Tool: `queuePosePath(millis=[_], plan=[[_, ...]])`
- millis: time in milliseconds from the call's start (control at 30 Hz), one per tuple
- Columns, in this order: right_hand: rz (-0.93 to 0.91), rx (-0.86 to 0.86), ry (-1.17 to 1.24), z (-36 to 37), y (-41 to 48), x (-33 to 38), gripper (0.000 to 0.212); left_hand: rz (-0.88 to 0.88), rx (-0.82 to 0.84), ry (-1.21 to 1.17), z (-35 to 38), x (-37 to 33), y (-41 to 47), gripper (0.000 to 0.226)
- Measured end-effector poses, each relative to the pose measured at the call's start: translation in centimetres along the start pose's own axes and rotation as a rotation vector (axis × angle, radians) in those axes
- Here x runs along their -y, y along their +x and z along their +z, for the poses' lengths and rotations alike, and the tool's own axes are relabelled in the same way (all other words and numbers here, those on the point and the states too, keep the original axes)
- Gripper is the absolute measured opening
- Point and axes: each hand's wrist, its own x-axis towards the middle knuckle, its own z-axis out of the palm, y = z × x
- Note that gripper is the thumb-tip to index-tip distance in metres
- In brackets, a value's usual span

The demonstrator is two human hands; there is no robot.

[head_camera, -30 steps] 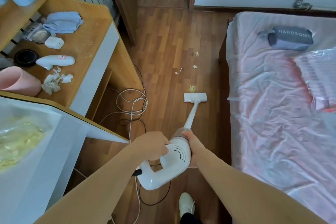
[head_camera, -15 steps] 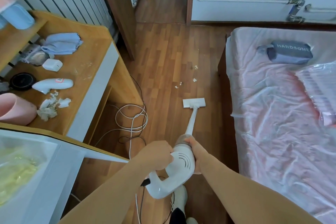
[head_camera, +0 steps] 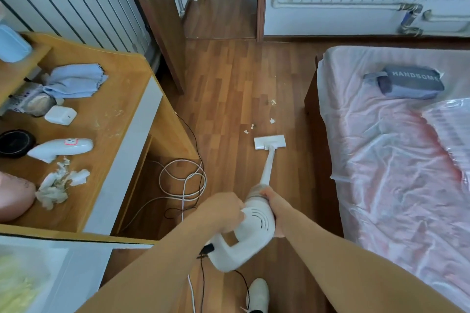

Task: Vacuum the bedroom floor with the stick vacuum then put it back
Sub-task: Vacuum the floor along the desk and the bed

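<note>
Both hands are clamped on the vacuum point(head_camera: 254, 231): the left hand point(head_camera: 223, 211) is curled round the top of its handle loop, and the right hand point(head_camera: 276, 211) wraps the right side of the motor body, thumb up over the dust cup. The two hands sit close together with the body between them.

A black cord point(head_camera: 202, 277) leaves the back of the handle and trails down over the floor point(head_camera: 229, 84) next to a white shoe point(head_camera: 258, 293) at the bottom edge. Just left of the hands, loose cables point(head_camera: 183, 180) (white loops with a thin black one through them) lie on the floor at the foot of the desk point(head_camera: 114, 99), near the tube point(head_camera: 267, 168) but apart from it. The bed point(head_camera: 381, 160), under clear plastic sheeting, runs along the right and narrows the lane of floor. Ahead of the head point(head_camera: 269, 142) lie a few pale scraps point(head_camera: 272, 121), close to it but not under it. Farther on, a door point(head_camera: 157, 20) stands open on the left. On the bed rests a grey pouch point(head_camera: 412, 82); the desk carries cloths, crumpled paper and small devices.

The vacuum is white, with curved vent slits on its rounded body and a slim tube slanting forward to a flat rectangular head that rests on the floor between desk and bed.
</note>
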Motion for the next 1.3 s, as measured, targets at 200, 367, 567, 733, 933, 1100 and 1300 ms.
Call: queuePosePath(millis=[200, 367, 567, 733, 933, 1100, 1300], plan=[[0.013, -0.016, 0.010, -0.9, -0.3, -0.7, 0.041, 0.004, 0.030, -0.048, 1.0, -0.2, 0.5, 0.020], [0.064, -0.003, 0.000, -1.7, -2.2, -4.1, 0.047, 0.022, 0.092, -0.014, 3.0, -1.1, -2.3, 0.019], [0.081, -0.053, -0.012, -2.5, -4.4, -8.3, 0.060, 0.019, 0.142, -0.001, 4.7, -1.5, -5.5, 0.032], [0.076, -0.053, -0.012, -4.0, -5.2, -9.7, 0.064, -0.001, 0.172, -0.056, 5.7, -2.8, -6.7, 0.032], [0.064, -0.040, -0.006, -6.0, -4.9, -6.8, 0.060, 0.005, 0.112, -0.077, 5.5, -4.5, -4.1, 0.031], [0.059, -0.072, -0.011, -7.2, -3.4, -4.5, 0.051, 0.018, 0.097, -0.035, 5.1, -5.8, -1.5, 0.033], [0.142, -0.026, 0.017, -4.7, -2.8, -4.7, 0.053, -0.016, 0.137, -0.002, 4.1, -3.6, -2.0, 0.035]])
